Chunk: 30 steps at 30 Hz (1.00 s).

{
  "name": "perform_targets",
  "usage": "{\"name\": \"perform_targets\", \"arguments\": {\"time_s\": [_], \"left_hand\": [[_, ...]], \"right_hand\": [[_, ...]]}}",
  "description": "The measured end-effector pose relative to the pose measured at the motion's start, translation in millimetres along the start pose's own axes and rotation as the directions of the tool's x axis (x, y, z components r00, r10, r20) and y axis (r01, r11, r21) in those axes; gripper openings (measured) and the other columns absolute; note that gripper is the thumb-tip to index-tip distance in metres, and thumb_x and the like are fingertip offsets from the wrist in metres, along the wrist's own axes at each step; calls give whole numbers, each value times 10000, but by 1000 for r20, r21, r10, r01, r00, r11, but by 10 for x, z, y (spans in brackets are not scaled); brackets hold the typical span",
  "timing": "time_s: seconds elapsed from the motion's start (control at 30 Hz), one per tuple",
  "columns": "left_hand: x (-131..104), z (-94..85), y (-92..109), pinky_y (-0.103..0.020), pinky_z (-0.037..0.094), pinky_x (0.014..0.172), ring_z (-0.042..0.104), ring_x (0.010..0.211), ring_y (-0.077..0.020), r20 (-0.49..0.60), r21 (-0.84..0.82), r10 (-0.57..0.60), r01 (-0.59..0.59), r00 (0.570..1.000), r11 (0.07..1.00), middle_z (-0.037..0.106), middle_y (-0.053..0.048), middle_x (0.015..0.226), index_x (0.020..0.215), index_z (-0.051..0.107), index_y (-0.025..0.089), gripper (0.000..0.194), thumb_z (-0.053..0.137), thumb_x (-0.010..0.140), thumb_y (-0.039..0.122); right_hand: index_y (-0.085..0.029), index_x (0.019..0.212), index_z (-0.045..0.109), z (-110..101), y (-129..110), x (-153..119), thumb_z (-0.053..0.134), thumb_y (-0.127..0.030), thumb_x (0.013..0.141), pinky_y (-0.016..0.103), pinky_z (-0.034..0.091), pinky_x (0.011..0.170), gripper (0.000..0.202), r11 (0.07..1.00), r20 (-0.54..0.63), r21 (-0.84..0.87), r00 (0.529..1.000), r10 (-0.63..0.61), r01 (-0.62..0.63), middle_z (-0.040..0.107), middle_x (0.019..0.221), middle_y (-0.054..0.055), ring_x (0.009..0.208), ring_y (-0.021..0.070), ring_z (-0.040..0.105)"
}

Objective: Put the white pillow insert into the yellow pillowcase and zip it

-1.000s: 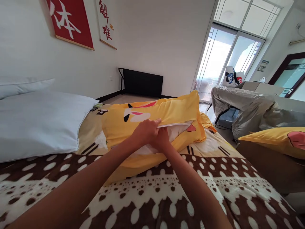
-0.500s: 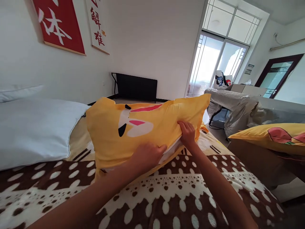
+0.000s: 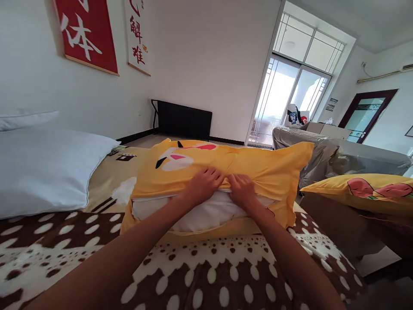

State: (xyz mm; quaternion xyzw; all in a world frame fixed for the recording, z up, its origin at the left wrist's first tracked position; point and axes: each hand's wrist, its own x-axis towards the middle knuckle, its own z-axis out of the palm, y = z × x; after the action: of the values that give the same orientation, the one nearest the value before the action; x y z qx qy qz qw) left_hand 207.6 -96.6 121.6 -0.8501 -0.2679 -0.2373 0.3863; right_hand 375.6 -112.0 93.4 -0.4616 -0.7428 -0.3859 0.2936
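Observation:
A yellow pillowcase with a white and pink cartoon print lies on the bed, its opening facing me. Inside the gap shows a white pillow. My left hand grips the upper edge of the opening near its middle, fingers curled over the yellow cloth. Close beside it, my right hand is closed on the same edge, with the thumb side toward the left hand. The cloth is creased around both hands. My fingertips are partly hidden in the fabric.
The bed carries a brown and cream dotted blanket. White pillows lie at the left. Another yellow pillow rests on a box at the right. Behind stand a plastic-covered piece of furniture and a black folded panel by the wall.
My right hand has moved left and down, close to my left hand. The pillowcase has tipped back and flattened, so its opening and the white pillow show much more.

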Motion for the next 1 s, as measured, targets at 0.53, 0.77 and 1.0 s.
{"name": "perform_targets", "arguments": {"time_s": [0.53,0.77,1.0], "left_hand": [[278,-219,402,-376,392,1046,518,1186,-230,35,-413,-22,35,999,910,611,-164,1202,992,615,87,340,458,701,4],[220,55,383,-370,511,833,628,950,-243,243,-446,24,90,970,890,682,-150,950,843,618,103,209,443,745,44],[78,23,179,-320,504,848,623,988,-213,225,-468,-32,137,974,873,686,-97,972,786,588,139,151,456,763,69]], "right_hand": [[-67,1398,342,-204,377,-346,442,-152,749,415,234,1078,662,1000,104,-11,994,22,-21,401,1434,154,1349,246,321],[-3,1368,370,303,459,-245,455,-146,756,378,314,1044,634,991,263,102,963,62,-91,427,1400,208,1300,246,402],[-92,1346,425,-22,891,-510,409,-92,691,425,262,1071,655,996,55,-45,995,79,-77,444,1405,147,1352,240,324]]}}
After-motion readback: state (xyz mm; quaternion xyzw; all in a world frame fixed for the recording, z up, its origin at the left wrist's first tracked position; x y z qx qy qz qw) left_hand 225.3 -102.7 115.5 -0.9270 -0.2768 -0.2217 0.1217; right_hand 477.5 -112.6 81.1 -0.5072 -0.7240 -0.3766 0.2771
